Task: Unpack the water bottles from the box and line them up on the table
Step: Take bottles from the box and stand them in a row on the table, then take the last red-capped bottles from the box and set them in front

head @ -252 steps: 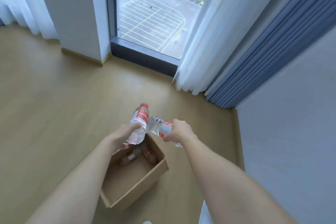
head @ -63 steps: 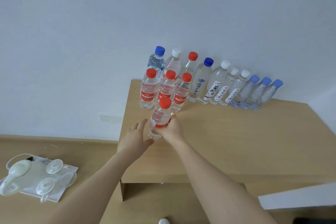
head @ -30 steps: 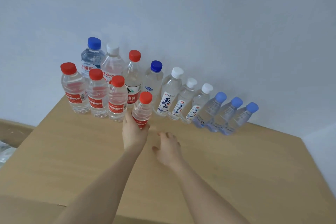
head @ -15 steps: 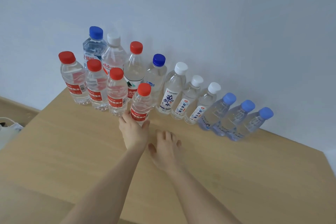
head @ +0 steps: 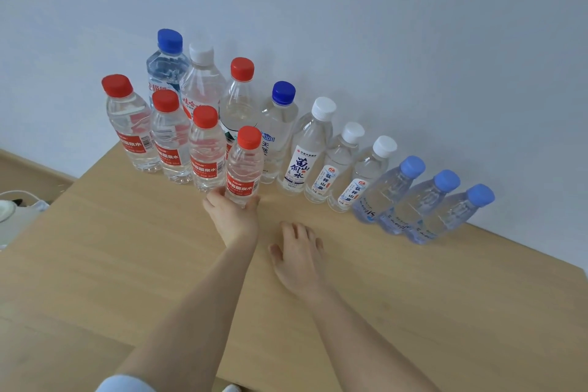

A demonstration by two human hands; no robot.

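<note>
A small clear plastic water bottle (head: 244,169) with a red cap and red label stands upright on the light wooden desk (head: 127,264), at the right end of a front row beside three matching red-capped bottles (head: 171,140). The left hand (head: 234,219) grips its base, fingers (head: 210,202) curled round it. The right hand (head: 299,256) lies palm down just beside, fingers relaxed and holding nothing. Behind, a back row of blue-, white- and red-capped bottles (head: 318,149) lines the pale wall (head: 381,25).

bottle rows (head: 321,156) crowding the wall, table (head: 429,312) front open
</note>
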